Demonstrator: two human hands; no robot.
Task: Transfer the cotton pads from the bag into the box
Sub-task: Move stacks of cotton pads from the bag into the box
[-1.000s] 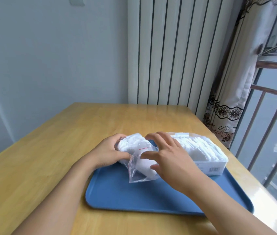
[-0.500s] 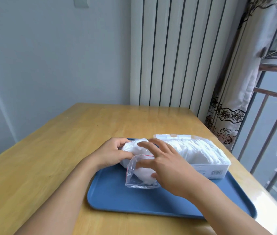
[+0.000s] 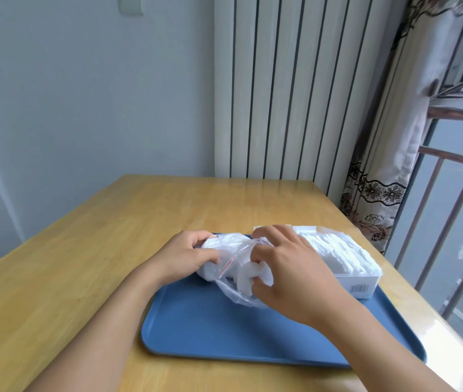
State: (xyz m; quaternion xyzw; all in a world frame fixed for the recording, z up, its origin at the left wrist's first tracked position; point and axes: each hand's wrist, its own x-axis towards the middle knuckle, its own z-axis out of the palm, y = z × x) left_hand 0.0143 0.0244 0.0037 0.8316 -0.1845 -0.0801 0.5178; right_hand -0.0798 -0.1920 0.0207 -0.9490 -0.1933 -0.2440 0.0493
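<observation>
I'm gripping the clear bag (image 3: 231, 267) with my left hand (image 3: 187, 258), fingers curled round its left end, holding it over the far part of the blue tray (image 3: 224, 332). My right hand (image 3: 289, 274) is pinching a clump of cotton pads (image 3: 253, 274) at the bag's mouth, thumb and fingers curled on them. The white box (image 3: 363, 287) is sitting on the tray's far right corner, just right of the bag, already packed with a row of pads. The tray is lying on the wooden table (image 3: 88, 264).
</observation>
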